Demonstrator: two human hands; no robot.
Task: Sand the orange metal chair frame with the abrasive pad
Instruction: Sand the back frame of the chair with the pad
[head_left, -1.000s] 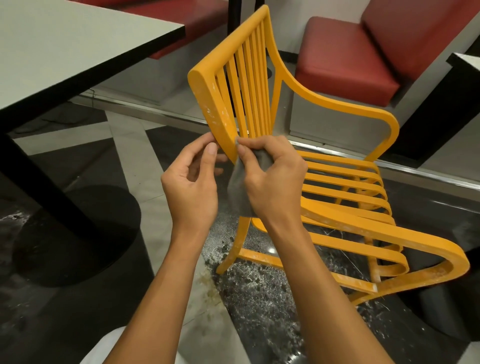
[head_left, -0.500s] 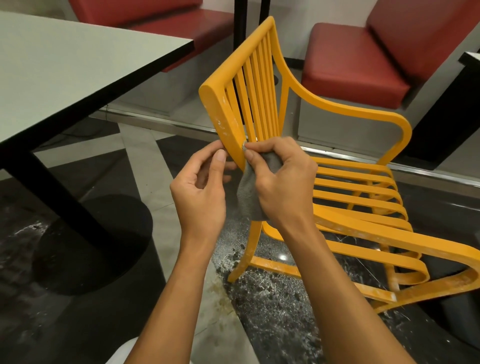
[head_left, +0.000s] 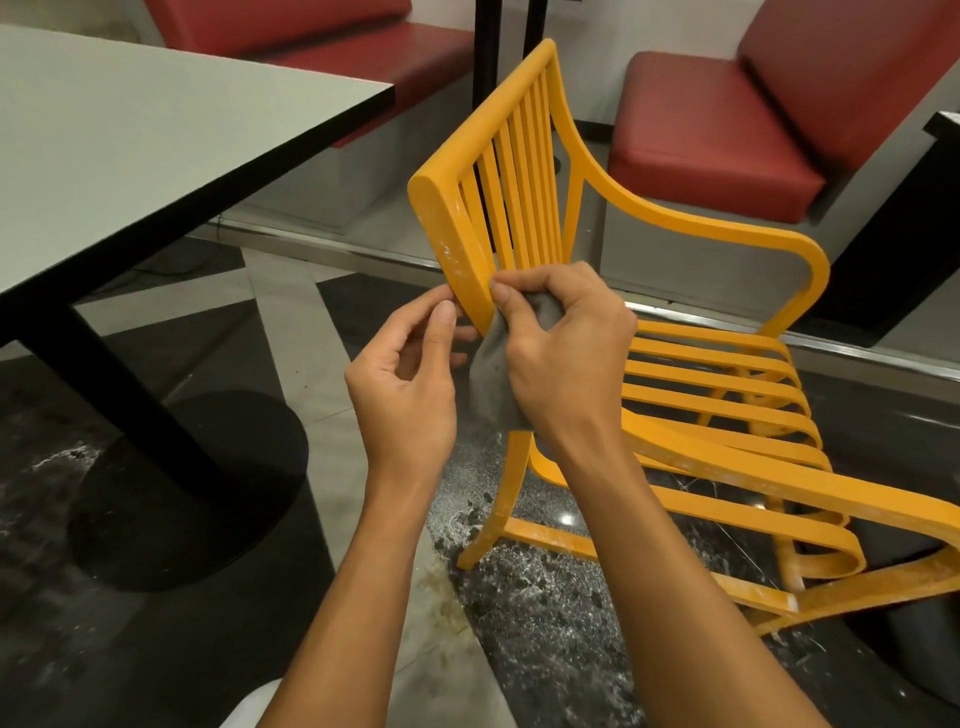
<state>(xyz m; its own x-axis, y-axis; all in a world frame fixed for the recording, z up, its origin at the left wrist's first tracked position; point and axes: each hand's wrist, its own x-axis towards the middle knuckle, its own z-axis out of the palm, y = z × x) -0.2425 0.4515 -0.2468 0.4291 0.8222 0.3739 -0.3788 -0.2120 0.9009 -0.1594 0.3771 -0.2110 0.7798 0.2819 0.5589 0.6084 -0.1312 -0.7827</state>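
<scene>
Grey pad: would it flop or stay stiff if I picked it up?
Probably floppy: the grey abrasive pad bunches and droops below the right hand. Likely light, since a fingertip pinch holds it against the chair frame.

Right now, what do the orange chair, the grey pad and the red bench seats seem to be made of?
Chair frame: painted metal by the task; thin flat bars, matte orange coat with whitish scuffs. Abrasive pad: soft grey fabric-like sheet, since it hangs limp and folds in the right hand. Bench seat: probably vinyl or leather; smooth red, faint sheen, padded.
</scene>
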